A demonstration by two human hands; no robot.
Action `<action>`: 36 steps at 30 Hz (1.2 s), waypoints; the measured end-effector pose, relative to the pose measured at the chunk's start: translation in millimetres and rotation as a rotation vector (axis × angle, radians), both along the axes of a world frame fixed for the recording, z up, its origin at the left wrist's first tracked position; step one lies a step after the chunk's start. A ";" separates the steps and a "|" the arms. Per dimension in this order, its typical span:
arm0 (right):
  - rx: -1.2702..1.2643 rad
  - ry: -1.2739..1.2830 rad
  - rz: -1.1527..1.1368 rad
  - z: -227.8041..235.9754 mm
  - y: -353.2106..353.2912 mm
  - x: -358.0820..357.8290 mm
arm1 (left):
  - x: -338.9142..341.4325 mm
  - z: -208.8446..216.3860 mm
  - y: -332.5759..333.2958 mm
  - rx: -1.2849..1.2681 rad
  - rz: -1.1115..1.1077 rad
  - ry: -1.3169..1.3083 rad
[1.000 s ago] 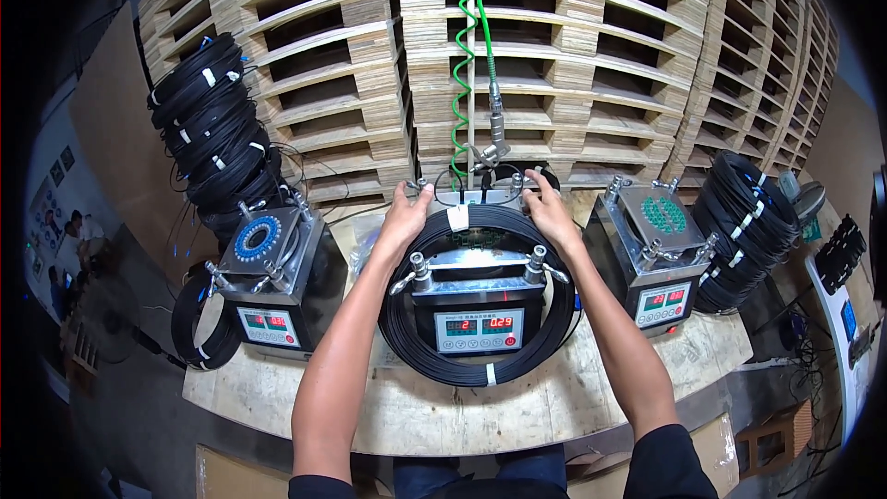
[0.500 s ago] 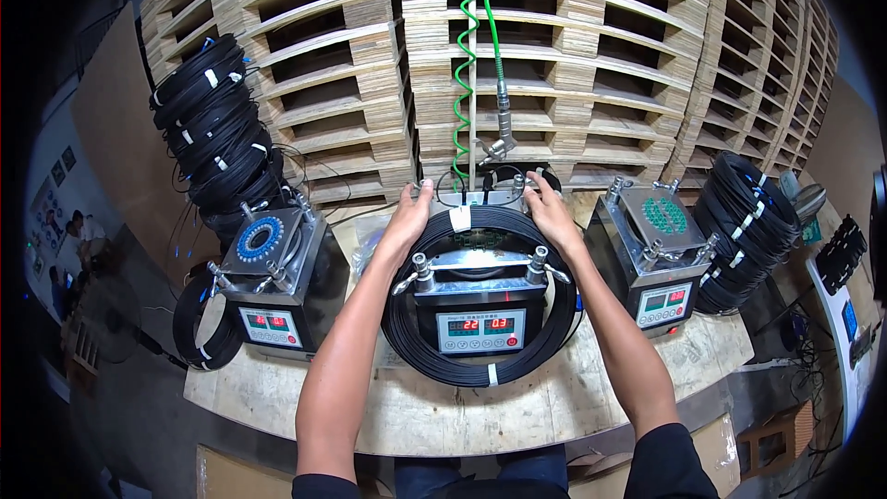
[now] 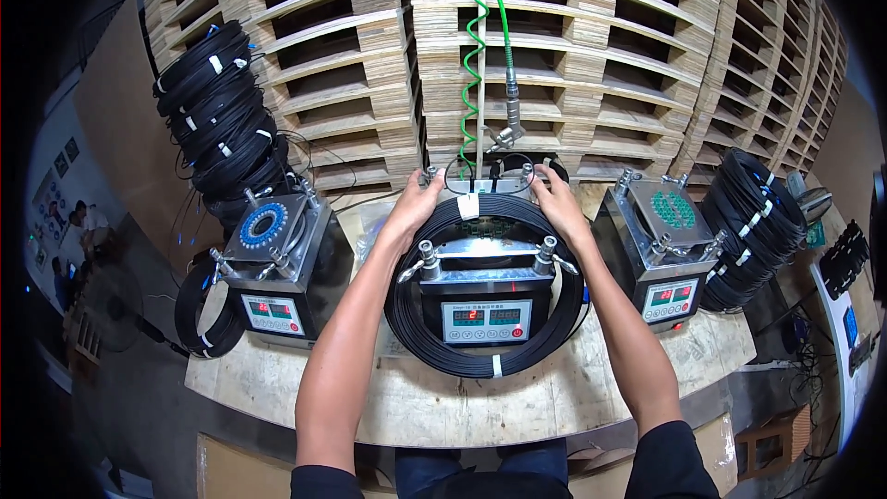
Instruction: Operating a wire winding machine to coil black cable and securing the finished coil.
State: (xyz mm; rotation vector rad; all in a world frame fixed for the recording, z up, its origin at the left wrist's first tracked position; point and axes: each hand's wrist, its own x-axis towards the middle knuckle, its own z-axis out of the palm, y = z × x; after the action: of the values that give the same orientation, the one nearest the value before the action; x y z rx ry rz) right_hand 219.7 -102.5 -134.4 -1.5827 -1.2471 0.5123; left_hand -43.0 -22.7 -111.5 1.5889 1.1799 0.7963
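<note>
A polishing-type machine with a red lit display (image 3: 488,322) stands in the middle of the bench. A coil of black cable (image 3: 407,342), tied with white tape, hangs around it and its front panel. At the machine's far left corner, my left hand (image 3: 416,203) is closed at a metal clamp knob (image 3: 431,173). My right hand (image 3: 558,205) is closed at the matching far right clamp knob (image 3: 528,172). Fingertips of both hands are partly hidden behind the knobs. Two near clamp knobs with side levers, the left one (image 3: 427,254) included, are untouched.
Similar machines stand at the left (image 3: 277,263) with a blue ring on top and at the right (image 3: 661,249) with green parts. Black cable coils are stacked at the left (image 3: 217,111) and right (image 3: 753,231). A green air hose with a metal blow gun (image 3: 506,134) hangs before wooden pallets (image 3: 314,46).
Both hands stay at the far corners, their fingers shifting slightly around the knobs. The readings on the displays have changed. The whole view has shifted a little.
</note>
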 end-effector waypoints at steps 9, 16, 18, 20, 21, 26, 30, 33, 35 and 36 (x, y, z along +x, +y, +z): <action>0.124 -0.097 0.032 -16.6 8.7 18.0 | 6.4 1.1 -1.1 0.032 0.031 0.002; 0.149 -0.151 0.035 -17.6 11.1 13.4 | 0.3 -8.7 4.5 0.125 0.128 0.100; 0.153 -0.139 0.019 -21.8 11.8 20.2 | 4.7 -8.6 1.6 0.140 0.123 0.106; 0.122 -0.115 0.018 -15.4 8.5 10.9 | 0.0 -7.3 0.5 0.156 0.134 0.119; 0.088 -0.092 0.012 -12.2 7.2 6.2 | -2.6 -6.5 0.4 0.165 0.139 0.131; -0.033 0.338 0.019 1.5 6.3 16.1 | 2.6 -1.0 -7.2 0.290 0.162 0.205; -0.153 0.319 0.031 1.6 42.6 27.1 | -9.5 2.7 -8.1 0.327 0.179 0.195; -0.145 0.074 -0.185 -15.3 75.7 52.9 | 7.7 4.0 -12.6 0.323 0.153 0.183; -0.153 -0.046 -0.264 -14.7 90.5 51.5 | 6.9 6.1 -12.9 0.319 0.157 0.197; -0.154 -0.039 -0.269 -17.9 89.8 55.6 | 9.1 6.0 -13.3 0.324 0.151 0.193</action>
State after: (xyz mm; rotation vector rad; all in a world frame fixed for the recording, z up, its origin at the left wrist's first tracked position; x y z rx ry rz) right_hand 275.3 -12.7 -152.3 -1.8644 -1.0212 0.4145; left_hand -33.9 -36.0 -105.5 1.8908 1.3745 0.9881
